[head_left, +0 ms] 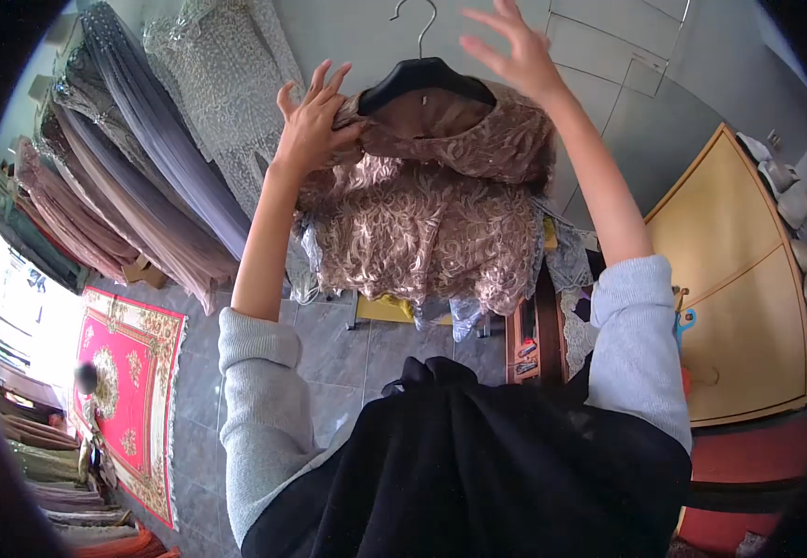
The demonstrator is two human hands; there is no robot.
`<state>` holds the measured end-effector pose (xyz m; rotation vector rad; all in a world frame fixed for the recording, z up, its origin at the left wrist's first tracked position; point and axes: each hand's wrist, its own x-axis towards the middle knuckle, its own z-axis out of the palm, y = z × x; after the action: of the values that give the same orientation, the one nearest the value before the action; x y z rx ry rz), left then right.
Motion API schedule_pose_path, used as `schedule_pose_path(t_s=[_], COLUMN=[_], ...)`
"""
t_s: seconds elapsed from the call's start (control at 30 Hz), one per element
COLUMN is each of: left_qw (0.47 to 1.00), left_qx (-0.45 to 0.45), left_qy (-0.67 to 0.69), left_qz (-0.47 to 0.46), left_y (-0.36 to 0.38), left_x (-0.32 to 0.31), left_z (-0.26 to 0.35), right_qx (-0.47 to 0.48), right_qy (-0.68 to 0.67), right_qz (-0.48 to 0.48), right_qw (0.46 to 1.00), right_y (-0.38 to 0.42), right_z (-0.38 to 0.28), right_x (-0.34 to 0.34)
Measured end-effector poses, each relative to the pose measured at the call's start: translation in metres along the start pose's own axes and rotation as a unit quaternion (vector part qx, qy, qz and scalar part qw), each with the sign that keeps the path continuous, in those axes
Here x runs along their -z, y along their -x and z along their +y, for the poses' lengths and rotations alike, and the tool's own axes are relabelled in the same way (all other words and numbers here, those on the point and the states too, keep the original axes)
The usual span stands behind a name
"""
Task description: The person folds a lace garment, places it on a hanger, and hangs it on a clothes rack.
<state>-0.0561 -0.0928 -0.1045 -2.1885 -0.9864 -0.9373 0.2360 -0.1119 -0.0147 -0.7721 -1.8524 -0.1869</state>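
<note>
A brown-pink lace garment [422,232] hangs from a black hanger [427,82] with a metal hook, in front of me at the top centre. My left hand [315,126] is at the garment's left shoulder, its fingers bent and spread, touching the fabric near the hanger's end. Raised above the garment's right shoulder, my right hand [513,54] is apart from the hanger, with its fingers spread and nothing in it. It is slightly blurred.
Long gowns [134,139] hang along the left wall. A red patterned rug [129,391] lies on the grey tiled floor [320,358]. At the right stands a yellow wooden cabinet [724,279]. Behind the garment is a table with fabric pieces. More garments [78,465] are at lower left.
</note>
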Motion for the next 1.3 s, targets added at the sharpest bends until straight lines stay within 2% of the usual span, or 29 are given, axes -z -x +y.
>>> schedule_pose_path(t_s=[0.07, 0.13, 0.27, 0.4, 0.47, 0.53, 0.6, 0.67, 0.73, 0.77, 0.83, 0.9, 0.97, 1.0, 1.07, 1.1, 1.17, 1.2, 1.23, 1.3], left_qw=[1.000, 1.000, 1.000, 0.999, 0.999, 0.998, 0.999, 0.998, 0.996, 0.996, 0.997, 0.996, 0.996, 0.996, 0.995, 0.994, 0.993, 0.993, 0.993, 0.994], left_qx=[0.006, 0.011, -0.012, -0.018, -0.026, -0.036, -0.044, -0.057, -0.071, -0.072, -0.074, -0.076, -0.080, -0.081, -0.083, -0.095, -0.100, -0.099, -0.104, -0.104], left_qy=[0.008, 0.015, 0.026, 0.028, 0.037, 0.045, 0.025, 0.028, 0.042, 0.042, 0.028, 0.025, 0.021, 0.029, 0.036, 0.031, 0.028, 0.028, 0.012, -0.007], left_qz=[0.003, 0.003, 0.007, 0.005, 0.012, 0.020, 0.005, -0.009, -0.018, -0.017, -0.022, -0.026, -0.030, -0.033, -0.036, -0.045, -0.054, -0.055, -0.050, -0.039], left_y=[0.003, 0.004, 0.001, 0.002, 0.005, 0.010, 0.015, 0.020, 0.022, 0.021, 0.020, 0.019, 0.017, 0.016, 0.015, 0.016, 0.018, 0.020, 0.022, 0.023], left_x=[0.000, 0.002, 0.009, 0.013, 0.015, 0.017, 0.019, 0.022, 0.025, 0.027, 0.029, 0.028, 0.028, 0.028, 0.027, 0.026, 0.026, 0.027, 0.026, 0.026], left_z=[-0.008, -0.011, -0.008, -0.006, -0.004, -0.001, 0.002, 0.007, 0.013, 0.016, 0.020, 0.023, 0.027, 0.029, 0.036, 0.040, 0.045, 0.046, 0.044, 0.043], right_qx=[0.019, -0.042, -0.064, -0.094, -0.150, -0.153, -0.116, -0.105, -0.085, -0.085, -0.093, -0.125, -0.127, -0.128, -0.123, -0.147, -0.125, -0.132, -0.131, -0.081], right_qy=[0.132, 0.211, 0.304, 0.228, 0.191, 0.180, -0.011, -0.016, 0.124, 0.125, 0.107, 0.113, 0.046, 0.045, 0.192, 0.246, 0.374, 0.362, 0.361, 0.366], right_qz=[-0.052, -0.140, -0.158, -0.153, -0.237, -0.255, -0.361, -0.354, -0.361, -0.361, -0.430, -0.449, -0.577, -0.577, -0.676, -0.677, -0.547, -0.581, -0.580, -0.450], right_qw=[0.990, 0.966, 0.937, 0.957, 0.941, 0.938, 0.925, 0.929, 0.920, 0.920, 0.892, 0.877, 0.805, 0.806, 0.700, 0.678, 0.738, 0.717, 0.718, 0.810], right_y=[0.032, 0.053, 0.056, 0.049, 0.042, 0.039, 0.033, 0.037, 0.040, 0.039, 0.033, 0.029, 0.022, 0.024, 0.022, 0.026, 0.055, 0.055, 0.061, 0.070], right_z=[0.045, 0.052, 0.041, 0.046, 0.041, 0.045, 0.065, 0.063, 0.057, 0.054, 0.049, 0.048, 0.057, 0.061, 0.025, 0.016, 0.023, 0.025, 0.033, 0.058], right_x=[-0.008, -0.004, -0.001, 0.002, 0.008, 0.012, 0.016, 0.015, 0.013, 0.014, 0.018, 0.017, 0.013, 0.010, 0.001, -0.003, -0.022, -0.027, -0.028, -0.031])
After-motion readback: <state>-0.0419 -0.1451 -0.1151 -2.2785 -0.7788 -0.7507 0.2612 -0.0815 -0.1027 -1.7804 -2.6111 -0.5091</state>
